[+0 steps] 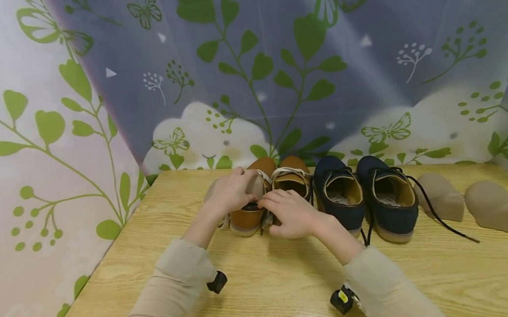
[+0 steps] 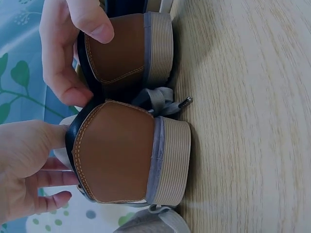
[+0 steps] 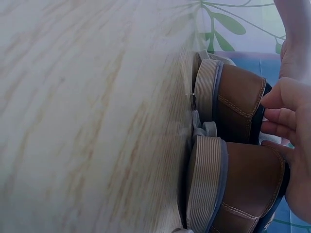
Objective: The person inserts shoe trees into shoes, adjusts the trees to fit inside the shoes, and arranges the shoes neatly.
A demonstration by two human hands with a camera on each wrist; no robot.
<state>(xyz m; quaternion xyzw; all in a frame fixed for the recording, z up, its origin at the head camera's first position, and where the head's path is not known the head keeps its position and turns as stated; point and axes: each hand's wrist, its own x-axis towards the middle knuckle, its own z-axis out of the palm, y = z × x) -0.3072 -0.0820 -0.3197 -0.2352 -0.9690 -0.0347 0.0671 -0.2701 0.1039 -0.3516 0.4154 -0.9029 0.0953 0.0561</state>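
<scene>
A pair of brown leather shoes stands heel-toward-me on the wooden table: the left shoe (image 2: 114, 150) and the right shoe (image 3: 250, 182). My left hand (image 1: 232, 192) is over the left shoe's opening, its thumb and fingers around a taupe shoe form, mostly hidden by the hand and the shoe collar. My right hand (image 1: 295, 217) holds the black collar at the left shoe's heel with curled fingers. Its thumb (image 2: 95, 26) lies against the back of the right shoe. Pale laces (image 2: 160, 99) hang between the two heels.
To the right stand two navy shoes (image 1: 339, 211), a long black lace (image 1: 444, 221) trailing from one. Two taupe shoe forms (image 1: 493, 205) lie farther right on the table (image 1: 272, 294). Behind everything hangs a leaf-printed cloth (image 1: 261, 79).
</scene>
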